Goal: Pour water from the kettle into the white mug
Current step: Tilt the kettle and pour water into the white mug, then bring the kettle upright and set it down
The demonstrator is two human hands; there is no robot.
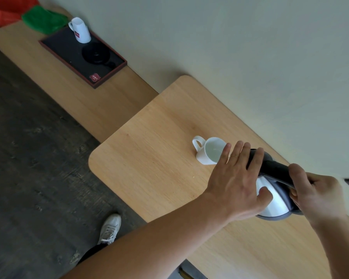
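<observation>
No text, brand or number can be read anywhere. Two small red labels show, both well away from either grip, far off to the upper left past the left hand: one on the side of the upside-down white mug (81,31) standing in the dark tray (69,55), and one red badge (95,76) lying on the tray's near corner. The badge bears pale marks, too small and blurred to make out; the mug's label is likewise illegible
</observation>
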